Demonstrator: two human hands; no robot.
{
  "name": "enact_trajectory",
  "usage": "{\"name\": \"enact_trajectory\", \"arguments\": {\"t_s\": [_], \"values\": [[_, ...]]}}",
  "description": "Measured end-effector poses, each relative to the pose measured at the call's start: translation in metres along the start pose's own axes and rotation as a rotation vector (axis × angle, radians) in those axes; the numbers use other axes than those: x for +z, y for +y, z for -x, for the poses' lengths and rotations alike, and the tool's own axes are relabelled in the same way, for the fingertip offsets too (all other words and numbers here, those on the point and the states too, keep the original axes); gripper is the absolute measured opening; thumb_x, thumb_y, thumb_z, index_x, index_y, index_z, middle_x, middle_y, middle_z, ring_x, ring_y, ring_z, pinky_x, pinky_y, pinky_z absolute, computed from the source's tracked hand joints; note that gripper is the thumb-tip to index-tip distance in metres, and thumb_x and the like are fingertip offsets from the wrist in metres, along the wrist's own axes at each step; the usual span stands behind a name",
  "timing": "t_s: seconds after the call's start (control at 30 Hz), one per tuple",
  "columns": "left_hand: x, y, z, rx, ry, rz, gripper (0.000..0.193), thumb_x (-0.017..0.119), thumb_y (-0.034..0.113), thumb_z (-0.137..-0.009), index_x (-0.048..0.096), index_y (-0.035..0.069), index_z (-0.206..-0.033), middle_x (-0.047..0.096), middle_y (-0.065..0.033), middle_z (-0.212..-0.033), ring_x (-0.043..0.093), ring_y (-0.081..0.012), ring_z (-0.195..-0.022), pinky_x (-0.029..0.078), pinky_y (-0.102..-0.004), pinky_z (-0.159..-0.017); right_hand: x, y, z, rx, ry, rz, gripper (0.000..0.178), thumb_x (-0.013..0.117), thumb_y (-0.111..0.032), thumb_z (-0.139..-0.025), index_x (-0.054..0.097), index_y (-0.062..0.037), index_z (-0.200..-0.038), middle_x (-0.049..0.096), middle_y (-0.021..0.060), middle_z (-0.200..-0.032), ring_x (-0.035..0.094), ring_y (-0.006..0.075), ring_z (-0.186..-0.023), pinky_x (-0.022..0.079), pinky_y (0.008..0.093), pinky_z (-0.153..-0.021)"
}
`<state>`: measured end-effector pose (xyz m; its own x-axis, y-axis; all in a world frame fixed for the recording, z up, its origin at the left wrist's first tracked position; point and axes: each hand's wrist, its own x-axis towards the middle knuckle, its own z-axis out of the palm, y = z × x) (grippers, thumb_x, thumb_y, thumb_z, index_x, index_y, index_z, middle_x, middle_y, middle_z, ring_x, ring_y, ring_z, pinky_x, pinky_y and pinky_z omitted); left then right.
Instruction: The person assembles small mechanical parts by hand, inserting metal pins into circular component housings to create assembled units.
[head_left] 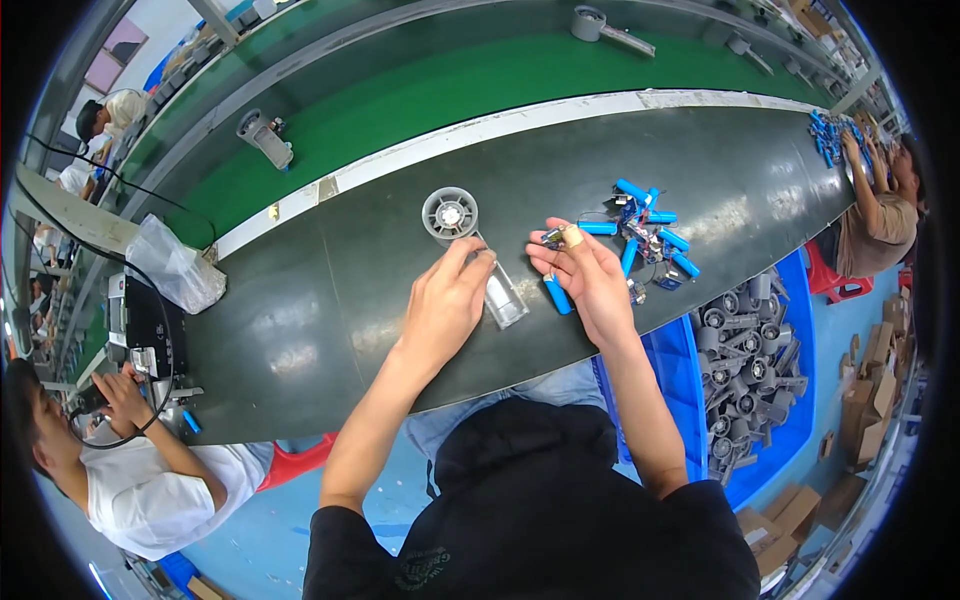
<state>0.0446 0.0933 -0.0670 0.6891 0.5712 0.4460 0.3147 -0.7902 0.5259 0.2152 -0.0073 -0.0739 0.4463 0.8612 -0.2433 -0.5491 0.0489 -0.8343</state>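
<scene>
My left hand is closed on a grey plastic fan housing, gripping it near the neck between its round end and its long, hollow handle. The round end, with spokes around a pale hub, points away from me. Just to the right, my right hand pinches a small dark part at its fingertips. A tan wrap covers one finger. Beside the palm is a blue battery cell; whether it is wired to the pinched part I cannot tell. A pile of blue cells with small circuit boards lies beyond this hand.
A blue bin of grey housings stands at my right. Across the white rail runs a green belt carrying several housings. A clear plastic bag and a black box sit left. Co-workers sit at both sides.
</scene>
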Motion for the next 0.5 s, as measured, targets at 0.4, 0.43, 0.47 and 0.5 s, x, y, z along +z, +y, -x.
{"name": "enact_trajectory", "arguments": {"t_s": [0.4,0.43,0.47,0.5], "values": [[0.002,-0.004,-0.013,-0.064,0.206,0.194,0.014,0.073,-0.003,-0.084,0.068,-0.001,-0.097,0.071,-0.0124,-0.087,0.071,-0.0255,-0.074,0.056,-0.0315,-0.065,0.016,0.024,-0.009,-0.182,-0.135,0.279,0.033,0.060,0.001,-0.096,0.061,0.0062,-0.129,0.067,0.0133,-0.121,0.065,0.0164,-0.110,0.050,0.0287,-0.098],[0.001,-0.006,-0.013,0.000,0.209,0.159,0.014,0.073,-0.003,-0.083,0.067,-0.001,-0.096,0.071,-0.0125,-0.087,0.070,-0.0250,-0.073,0.056,-0.0314,-0.063,0.017,0.025,-0.010,-0.195,-0.122,0.309,0.033,0.060,0.001,-0.096,0.061,0.0061,-0.129,0.068,0.0122,-0.118,0.065,0.0159,-0.108,0.050,0.0284,-0.098],[0.002,-0.007,-0.013,0.062,0.213,0.124,0.015,0.073,-0.003,-0.082,0.067,-0.001,-0.096,0.071,-0.0125,-0.086,0.070,-0.0244,-0.072,0.055,-0.0312,-0.062,0.018,0.026,-0.010,-0.189,-0.119,0.309,0.033,0.060,0.001,-0.096,0.061,0.0061,-0.129,0.068,0.0122,-0.118,0.065,0.0159,-0.108,0.050,0.0284,-0.098],[0.002,-0.007,-0.014,0.058,0.209,0.127,0.015,0.073,-0.003,-0.082,0.067,-0.001,-0.096,0.071,-0.0125,-0.086,0.070,-0.0244,-0.072,0.055,-0.0312,-0.062,0.021,0.027,-0.009,-0.171,-0.107,0.305,0.034,0.061,0.000,-0.096,0.061,0.0060,-0.129,0.068,0.0113,-0.117,0.065,0.0154,-0.107,0.050,0.0280,-0.097]]}}
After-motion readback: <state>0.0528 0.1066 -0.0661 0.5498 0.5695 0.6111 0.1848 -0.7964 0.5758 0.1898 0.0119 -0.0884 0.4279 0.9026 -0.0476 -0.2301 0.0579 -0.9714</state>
